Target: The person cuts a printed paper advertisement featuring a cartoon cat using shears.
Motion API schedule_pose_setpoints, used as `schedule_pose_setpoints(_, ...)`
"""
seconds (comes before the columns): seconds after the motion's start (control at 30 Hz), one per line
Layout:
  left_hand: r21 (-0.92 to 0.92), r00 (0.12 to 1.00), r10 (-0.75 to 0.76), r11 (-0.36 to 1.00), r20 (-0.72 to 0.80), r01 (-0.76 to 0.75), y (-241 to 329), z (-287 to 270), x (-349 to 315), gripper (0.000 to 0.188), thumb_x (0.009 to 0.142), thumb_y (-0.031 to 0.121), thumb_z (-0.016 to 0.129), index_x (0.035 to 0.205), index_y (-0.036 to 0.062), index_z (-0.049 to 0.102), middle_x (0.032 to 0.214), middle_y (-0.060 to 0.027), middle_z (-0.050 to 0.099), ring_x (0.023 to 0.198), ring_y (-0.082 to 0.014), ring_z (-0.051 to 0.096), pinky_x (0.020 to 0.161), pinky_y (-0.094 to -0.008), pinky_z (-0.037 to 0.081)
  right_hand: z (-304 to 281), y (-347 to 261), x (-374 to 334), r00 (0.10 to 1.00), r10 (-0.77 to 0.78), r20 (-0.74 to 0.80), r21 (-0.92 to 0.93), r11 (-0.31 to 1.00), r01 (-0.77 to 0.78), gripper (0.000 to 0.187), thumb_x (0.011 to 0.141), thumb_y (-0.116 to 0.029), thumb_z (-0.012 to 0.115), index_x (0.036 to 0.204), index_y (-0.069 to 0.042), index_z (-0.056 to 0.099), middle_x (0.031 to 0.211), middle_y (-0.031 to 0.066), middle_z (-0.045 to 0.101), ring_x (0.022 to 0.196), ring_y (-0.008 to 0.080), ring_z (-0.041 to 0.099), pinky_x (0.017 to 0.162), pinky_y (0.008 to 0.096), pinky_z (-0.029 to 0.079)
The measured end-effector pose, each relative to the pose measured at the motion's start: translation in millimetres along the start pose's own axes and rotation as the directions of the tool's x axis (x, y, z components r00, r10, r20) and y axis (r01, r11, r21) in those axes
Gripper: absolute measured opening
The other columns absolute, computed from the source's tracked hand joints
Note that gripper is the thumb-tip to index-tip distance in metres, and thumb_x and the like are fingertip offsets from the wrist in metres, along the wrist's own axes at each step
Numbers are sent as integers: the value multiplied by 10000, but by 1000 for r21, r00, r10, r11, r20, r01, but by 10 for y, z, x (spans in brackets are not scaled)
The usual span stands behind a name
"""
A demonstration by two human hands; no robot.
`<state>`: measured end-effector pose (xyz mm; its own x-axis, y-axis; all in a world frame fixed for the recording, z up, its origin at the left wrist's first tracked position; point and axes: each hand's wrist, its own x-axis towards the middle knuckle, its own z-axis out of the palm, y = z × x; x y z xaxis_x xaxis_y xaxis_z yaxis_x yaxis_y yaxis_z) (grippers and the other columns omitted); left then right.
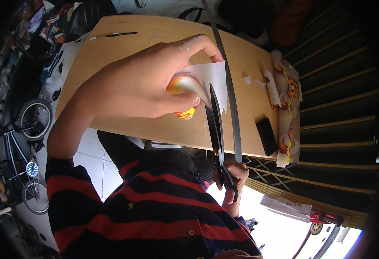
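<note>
My left hand [155, 73] comes in from the left above the table, its thumb and fingers closed on a piece of printed paper [213, 73]. The paper is white with orange and yellow print, and it curls in my grip. My right hand [237, 172] is lower and to the right, closed around the handles of a pair of black scissors [218, 140]. The scissor blades point up and stand slightly apart beside the paper's lower right edge. Whether the blades touch the paper, I cannot tell.
A long grey strip like a ruler [234, 112] crosses the wooden table [172, 129]. On the right lie a black phone [266, 136], a paper roll [272, 88] and a long printed sheet [285, 112]. A pen [116, 34] lies far left; a bicycle [14, 142] stands beyond.
</note>
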<state>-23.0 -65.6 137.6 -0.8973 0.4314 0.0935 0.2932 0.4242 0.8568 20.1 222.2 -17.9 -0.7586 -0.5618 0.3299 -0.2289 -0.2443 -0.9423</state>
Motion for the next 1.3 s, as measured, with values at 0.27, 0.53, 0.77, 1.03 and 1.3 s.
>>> schedule_pose_setpoints(0.27,-319,999,-15,948,-36,2,-175,71,23,338,760,44,654,1042,-48,492,921,-137,628,893,-145,601,810,-253,453,10,-88,-10,997,38,-67,21,999,-36,770,488,-681,667,709,50,570,464,10,489,391,83,486,372,188,353)
schedule_pose_setpoints(0.53,-407,984,-73,913,-163,0,-155,224,-51,229,804,221,651,824,-4,616,673,-48,604,624,-73,572,591,-205,462,-45,-116,-8,993,-33,-112,-72,997,25,788,499,-710,651,670,54,554,457,23,467,342,71,449,317,172,306)
schedule_pose_setpoints(0.77,-241,974,-84,970,-213,31,-11,172,-61,215,794,210,658,802,-1,614,565,-19,547,496,-54,518,453,-177,425,-57,-109,-14,994,-99,-55,-69,993,95,819,497,-737,625,667,60,551,454,19,451,319,65,433,292,160,289)
schedule_pose_setpoints(1.03,-213,975,-64,977,-211,18,58,167,-69,196,792,185,655,798,-6,612,560,-20,545,487,-50,513,452,-175,425,-43,-100,-22,996,-90,-28,-6,996,89,717,536,-654,692,690,35,569,451,3,471,376,77,464,337,188,306)
schedule_pose_setpoints(1.3,-250,983,-79,968,-168,35,128,128,-53,209,796,197,655,776,-5,608,553,-18,544,475,-48,510,446,-172,410,-47,-90,-41,996,-82,-33,-23,996,81,738,524,-672,676,698,37,563,458,4,476,375,74,464,338,180,311)
